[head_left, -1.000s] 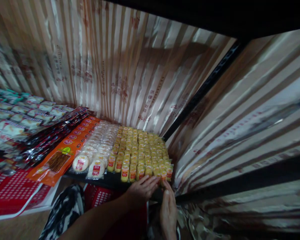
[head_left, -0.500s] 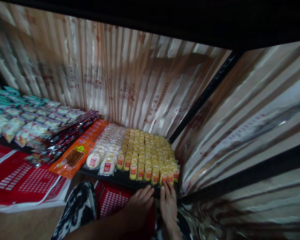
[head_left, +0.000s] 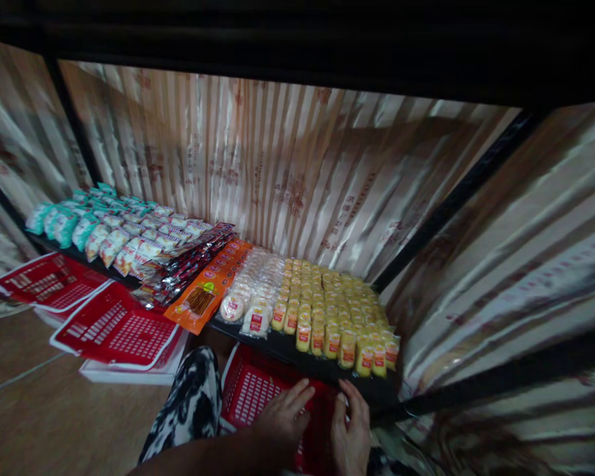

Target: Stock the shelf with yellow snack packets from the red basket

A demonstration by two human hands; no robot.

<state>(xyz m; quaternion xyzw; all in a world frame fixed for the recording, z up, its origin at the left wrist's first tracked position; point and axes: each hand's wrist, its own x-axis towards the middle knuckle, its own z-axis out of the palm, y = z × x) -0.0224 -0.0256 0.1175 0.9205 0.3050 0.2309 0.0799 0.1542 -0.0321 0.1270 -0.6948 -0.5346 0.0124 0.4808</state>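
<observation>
My left hand (head_left: 286, 411) hovers over the red basket (head_left: 250, 395) below the shelf front, thumb apart from loosely bent fingers, with nothing visible in it. To its right, my right hand (head_left: 352, 426) is slightly curled, thumb and fingers apart, just below the shelf edge; I see nothing held in it. Beyond both hands, small yellow packaged cakes (head_left: 332, 340) with red-orange labels stand in tight rows on the black shelf (head_left: 277, 346). Left of them lie clear-wrapped round white cakes (head_left: 256, 320).
Further left are an orange snack packet (head_left: 201, 297), a stack of dark red packets (head_left: 193, 264), white snack bags (head_left: 136, 254) and teal bags (head_left: 67, 228). Two more red baskets (head_left: 121, 330) sit at the left. A slanting black post (head_left: 446, 205) and foil-like sheeting (head_left: 287, 178) bound the shelf.
My right hand has drawn back from the front yellow cakes and its fingers have curled. My left hand has moved back from the shelf edge over the basket. The view has shifted left.
</observation>
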